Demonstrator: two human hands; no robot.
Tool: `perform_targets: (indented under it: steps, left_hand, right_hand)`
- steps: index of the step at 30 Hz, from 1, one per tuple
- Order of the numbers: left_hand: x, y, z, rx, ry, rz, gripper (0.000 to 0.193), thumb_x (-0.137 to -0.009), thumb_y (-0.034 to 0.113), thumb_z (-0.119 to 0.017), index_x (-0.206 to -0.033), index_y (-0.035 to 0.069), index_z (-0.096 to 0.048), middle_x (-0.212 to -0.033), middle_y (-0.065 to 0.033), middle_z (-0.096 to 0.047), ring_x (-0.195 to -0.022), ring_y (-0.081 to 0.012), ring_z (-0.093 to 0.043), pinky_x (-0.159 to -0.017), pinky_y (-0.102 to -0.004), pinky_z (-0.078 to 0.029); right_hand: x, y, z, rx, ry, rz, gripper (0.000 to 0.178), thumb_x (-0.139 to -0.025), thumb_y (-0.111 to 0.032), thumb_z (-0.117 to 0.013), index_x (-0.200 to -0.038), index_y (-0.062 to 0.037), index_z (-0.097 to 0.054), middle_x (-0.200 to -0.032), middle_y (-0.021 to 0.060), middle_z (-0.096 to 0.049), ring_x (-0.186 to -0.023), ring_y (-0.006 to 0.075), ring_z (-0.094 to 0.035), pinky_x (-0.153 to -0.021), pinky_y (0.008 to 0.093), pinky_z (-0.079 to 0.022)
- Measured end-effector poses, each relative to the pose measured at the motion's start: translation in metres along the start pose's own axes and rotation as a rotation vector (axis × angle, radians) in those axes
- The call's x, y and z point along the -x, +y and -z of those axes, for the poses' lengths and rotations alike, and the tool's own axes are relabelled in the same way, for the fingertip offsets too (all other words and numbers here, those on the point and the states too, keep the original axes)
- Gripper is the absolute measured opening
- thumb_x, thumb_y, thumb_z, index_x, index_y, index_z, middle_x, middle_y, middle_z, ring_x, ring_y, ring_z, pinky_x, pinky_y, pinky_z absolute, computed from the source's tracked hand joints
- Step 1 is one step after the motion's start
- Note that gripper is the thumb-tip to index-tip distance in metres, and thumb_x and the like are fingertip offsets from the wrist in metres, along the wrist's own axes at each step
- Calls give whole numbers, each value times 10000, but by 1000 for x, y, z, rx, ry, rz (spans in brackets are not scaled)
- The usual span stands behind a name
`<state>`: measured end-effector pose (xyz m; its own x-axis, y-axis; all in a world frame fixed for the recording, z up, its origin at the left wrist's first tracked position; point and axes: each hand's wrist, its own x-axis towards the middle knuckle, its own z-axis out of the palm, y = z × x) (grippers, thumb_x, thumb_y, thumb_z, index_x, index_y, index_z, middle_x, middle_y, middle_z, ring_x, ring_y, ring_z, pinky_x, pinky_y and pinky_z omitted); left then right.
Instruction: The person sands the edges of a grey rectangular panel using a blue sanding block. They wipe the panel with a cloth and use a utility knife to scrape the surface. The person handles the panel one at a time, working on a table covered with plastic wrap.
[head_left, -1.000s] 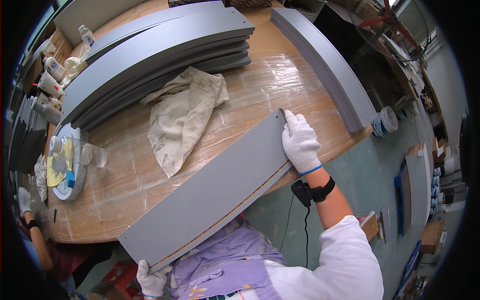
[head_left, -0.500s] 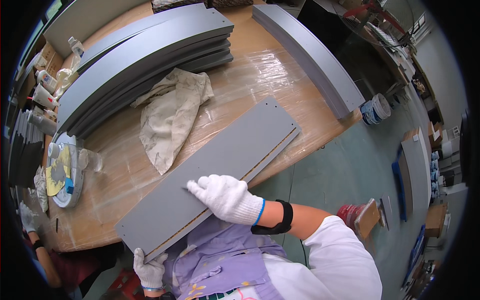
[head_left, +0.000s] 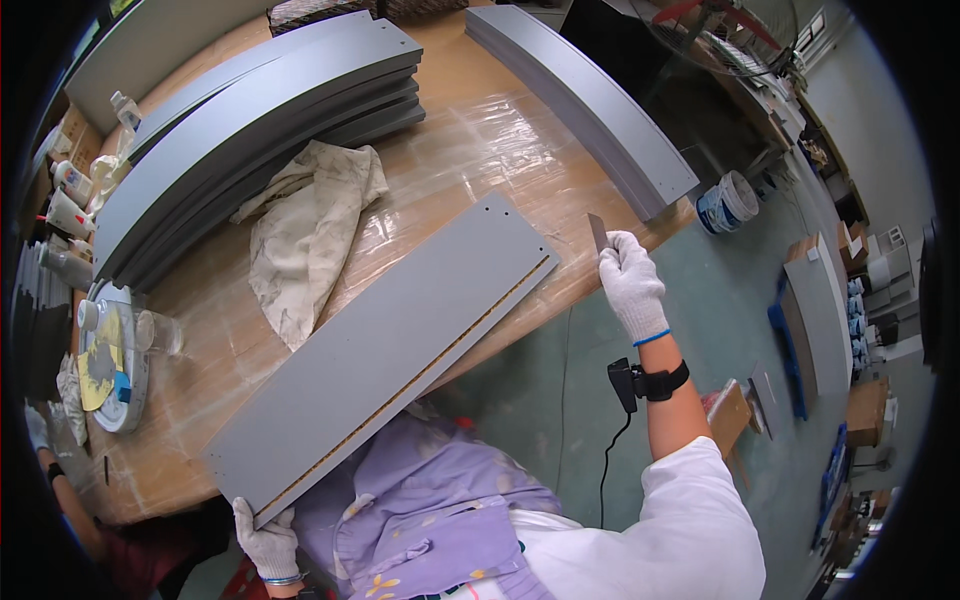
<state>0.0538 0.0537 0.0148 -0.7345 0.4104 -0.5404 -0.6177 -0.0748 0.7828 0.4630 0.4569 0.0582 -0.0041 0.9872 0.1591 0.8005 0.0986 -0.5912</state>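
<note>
A long grey panel (head_left: 380, 350) lies slantwise on the table, its near edge by my body. A brown groove runs along that edge, and small holes mark the ends. My left hand (head_left: 266, 540), in a white knitted glove, is closed on the panel's near left corner, thumb on top. Past the panel's right end, my gloved right hand (head_left: 632, 285) is raised near the table edge. Its fingers pinch a thin, flat scraper blade (head_left: 597, 233) that points up and away. The blade is apart from the panel.
A crumpled cloth (head_left: 310, 235) lies beyond the panel, before stacked curved grey boards (head_left: 260, 110). Another curved board (head_left: 580, 100) stands far right. At left are a round lid (head_left: 125, 405) with yellow sheets, and bottles (head_left: 72, 183). A bucket (head_left: 727, 203) sits off the right edge. Another person's arm (head_left: 75, 500) shows lower left.
My right hand has swung right and away from above the panel's groove, carrying the scraper blade past the panel's end. My left hand keeps its hold on the corner. The whole view has shifted slightly.
</note>
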Motion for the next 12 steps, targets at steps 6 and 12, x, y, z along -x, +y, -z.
perform_targets:
  steps: [6, 12]
  left_hand:
    - [-23, 33, 26, -738, 286, -321, 452, -940, 359, -614, -1270, 65, -519, -1205, -80, -580, -1056, -204, -583, -854, -352, -497]
    - [17, 18, -75, -1356, 15, -1063, 592, -929, 198, -638, -1443, 55, -380, -1478, -140, -379, -1354, -287, -381, -1152, -415, -265]
  right_hand:
    - [26, -8, -15, -79, -42, 115, 159, -885, -95, -575, -1033, -44, -602, -837, 181, -642, -769, 314, -638, -704, 395, -512]
    - [13, -5, -6, 45, -145, 359, 283, -901, -182, -639, -1155, -59, -624, -934, 173, -662, -901, 318, -637, -822, 382, -507]
